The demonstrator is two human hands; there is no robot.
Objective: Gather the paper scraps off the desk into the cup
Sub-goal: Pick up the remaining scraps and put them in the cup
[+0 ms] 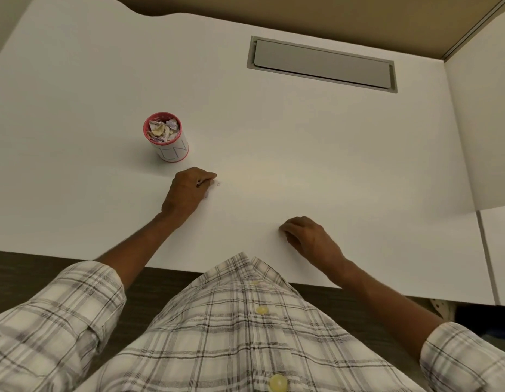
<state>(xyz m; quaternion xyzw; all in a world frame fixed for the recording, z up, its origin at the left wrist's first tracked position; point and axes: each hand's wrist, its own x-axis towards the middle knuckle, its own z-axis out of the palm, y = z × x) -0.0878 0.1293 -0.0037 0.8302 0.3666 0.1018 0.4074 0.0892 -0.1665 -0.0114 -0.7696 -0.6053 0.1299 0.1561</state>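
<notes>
Cup: the cup (166,137) is standing upright on the desk (302,154), left of centre and just beyond your left hand, so the way to drop is short. It is already filling with crumpled paper almost to its pink rim.
Left hand: your left hand (187,193) is lying low on the desk with the fingers curled together, and a bit of pale paper is showing at its edge, so it seems you are closing on scraps there.
Loose scrap: one tiny scrap (219,183) is lying just beside your fingertips, not yet picked.
Right hand: your right hand (308,236) is resting near the front edge, fingers bent; I cannot tell if it is holding something.
Progress: I am judging the task nearly done, because no other scraps are showing on the desk.
</notes>
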